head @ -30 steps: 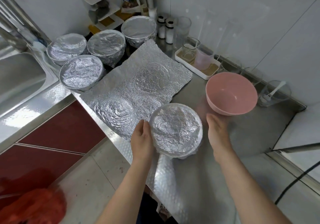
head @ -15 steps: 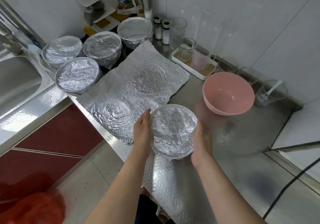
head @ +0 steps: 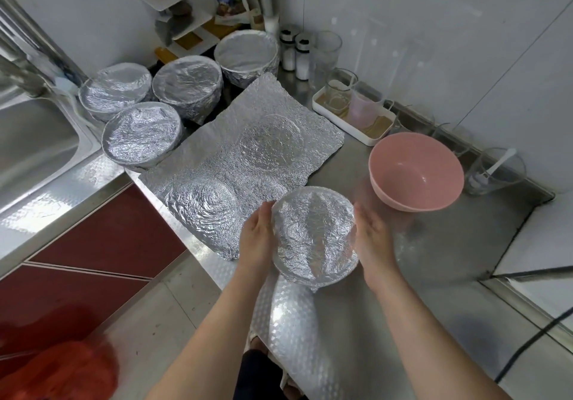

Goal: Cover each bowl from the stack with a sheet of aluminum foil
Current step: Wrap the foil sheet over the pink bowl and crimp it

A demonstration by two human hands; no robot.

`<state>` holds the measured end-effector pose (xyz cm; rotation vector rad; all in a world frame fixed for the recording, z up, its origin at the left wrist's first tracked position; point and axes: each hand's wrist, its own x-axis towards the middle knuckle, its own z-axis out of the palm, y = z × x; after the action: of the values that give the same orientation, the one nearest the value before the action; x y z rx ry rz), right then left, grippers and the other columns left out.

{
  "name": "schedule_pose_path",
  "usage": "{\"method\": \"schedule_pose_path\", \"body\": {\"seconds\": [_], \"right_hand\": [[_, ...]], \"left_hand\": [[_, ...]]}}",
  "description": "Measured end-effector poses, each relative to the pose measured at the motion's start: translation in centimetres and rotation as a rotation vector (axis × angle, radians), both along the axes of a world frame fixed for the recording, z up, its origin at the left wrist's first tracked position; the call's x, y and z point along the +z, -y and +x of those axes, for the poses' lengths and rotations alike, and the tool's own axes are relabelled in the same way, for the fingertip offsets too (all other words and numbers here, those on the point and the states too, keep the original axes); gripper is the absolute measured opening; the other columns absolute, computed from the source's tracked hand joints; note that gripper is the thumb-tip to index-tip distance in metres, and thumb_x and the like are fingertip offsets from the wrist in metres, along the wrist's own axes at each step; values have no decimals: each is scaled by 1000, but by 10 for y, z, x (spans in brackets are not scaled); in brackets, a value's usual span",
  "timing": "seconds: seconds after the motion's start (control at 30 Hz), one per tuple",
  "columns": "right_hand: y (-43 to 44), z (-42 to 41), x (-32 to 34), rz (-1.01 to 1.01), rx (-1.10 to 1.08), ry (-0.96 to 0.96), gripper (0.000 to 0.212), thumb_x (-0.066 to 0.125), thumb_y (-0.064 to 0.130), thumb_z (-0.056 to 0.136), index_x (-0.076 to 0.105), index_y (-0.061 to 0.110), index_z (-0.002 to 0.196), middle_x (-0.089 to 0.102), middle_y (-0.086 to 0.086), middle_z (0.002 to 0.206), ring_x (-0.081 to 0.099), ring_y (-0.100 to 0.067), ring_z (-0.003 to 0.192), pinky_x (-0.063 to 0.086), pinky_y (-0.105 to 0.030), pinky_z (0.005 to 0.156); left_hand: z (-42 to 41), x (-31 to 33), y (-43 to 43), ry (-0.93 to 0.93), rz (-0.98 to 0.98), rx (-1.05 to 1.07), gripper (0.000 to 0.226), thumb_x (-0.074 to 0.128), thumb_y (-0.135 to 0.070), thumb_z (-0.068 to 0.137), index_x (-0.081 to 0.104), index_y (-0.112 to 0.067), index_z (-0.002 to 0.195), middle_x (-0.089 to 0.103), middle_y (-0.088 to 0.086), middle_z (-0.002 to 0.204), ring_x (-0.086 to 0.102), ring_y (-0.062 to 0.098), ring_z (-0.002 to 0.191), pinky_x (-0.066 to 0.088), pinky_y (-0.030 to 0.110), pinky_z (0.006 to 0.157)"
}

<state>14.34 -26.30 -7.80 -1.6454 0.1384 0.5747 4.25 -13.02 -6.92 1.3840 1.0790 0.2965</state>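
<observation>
A foil-covered bowl (head: 313, 235) sits near the counter's front edge. My left hand (head: 255, 238) presses against its left side with straight fingers. On the opposite side, my right hand (head: 372, 238) lies flat against the foil, fingers straight. A stack of pink bowls (head: 415, 170) stands uncovered to the right, behind my right hand. A crinkled foil sheet (head: 310, 114) lies flat on the counter behind the bowl, with round imprints in it. Several foil-covered bowls (head: 141, 134) are grouped at the back left.
A steel sink (head: 31, 151) lies at the far left. A white tray with glasses (head: 350, 120), shakers (head: 294, 52) and a glass with a spoon (head: 496, 173) line the back wall. A black cable (head: 527, 340) hangs at the right. The counter edge runs under my forearms.
My right hand came back from near the pink bowls and now lies against the right side of the foil-covered bowl. My left hand stayed on the bowl's left side.
</observation>
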Motion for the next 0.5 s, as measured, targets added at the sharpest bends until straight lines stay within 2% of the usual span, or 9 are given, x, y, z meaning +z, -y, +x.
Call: {"method": "schedule_pose_path", "body": {"seconds": [0.03,0.1,0.17,0.2,0.27,0.33,0.37,0.43,0.5], "right_hand": [[1,5,0,-10,42,68,24,46,27,101,60,11,113,57,-2,78,52,1,64,49,-31,64],[-2,12,-3,-75,131,185,30,45,24,101,61,8,121,62,2,91,54,2,74,47,-18,69],[-6,14,-6,-128,179,267,33,44,17,102,58,3,127,62,3,109,56,-5,96,41,-5,79],[-7,13,-8,-158,190,304,32,44,14,102,59,2,127,62,1,115,56,-6,104,37,0,81],[-9,11,-13,-230,205,376,30,44,10,101,62,2,123,66,-5,118,57,-9,105,37,-3,80],[-9,11,-15,-272,217,411,30,44,8,100,64,1,120,68,-9,111,59,-13,99,38,-12,79],[-8,12,-15,-278,218,405,29,43,7,100,65,1,118,69,-8,108,59,-12,96,38,-14,80],[-10,12,-13,-254,232,388,24,43,6,100,66,7,106,65,3,91,55,-5,83,37,-19,80],[-9,13,-10,-236,254,393,23,43,6,100,64,15,104,58,10,81,51,-1,74,37,-18,77]], "left_hand": [[1,1,-4,21,57,-51,41,38,-43,102,60,-20,128,60,4,131,57,29,116,45,45,102],[6,1,-12,45,126,-146,42,40,-41,102,54,-20,137,57,10,135,60,33,113,48,41,99],[11,-3,-14,33,167,-199,40,41,-37,103,56,-17,135,66,14,116,66,23,87,52,28,78],[12,-6,-13,23,184,-205,38,41,-35,104,59,-15,130,69,11,99,62,19,73,51,28,68],[12,-11,-10,12,206,-192,32,41,-30,104,65,-10,107,59,2,68,50,18,56,44,35,59],[10,-15,-8,-22,257,-187,32,40,-26,104,57,-13,81,47,-2,59,43,16,53,37,33,56],[11,-17,-7,-36,279,-197,33,40,-24,104,52,-16,74,45,-3,58,41,15,54,34,30,56],[9,-15,-6,-48,296,-195,34,40,-24,104,50,-18,73,46,-2,60,41,15,56,33,30,56],[8,-9,-5,-10,206,-166,30,40,-25,105,58,-12,84,51,2,65,47,18,60,40,29,57]]}}
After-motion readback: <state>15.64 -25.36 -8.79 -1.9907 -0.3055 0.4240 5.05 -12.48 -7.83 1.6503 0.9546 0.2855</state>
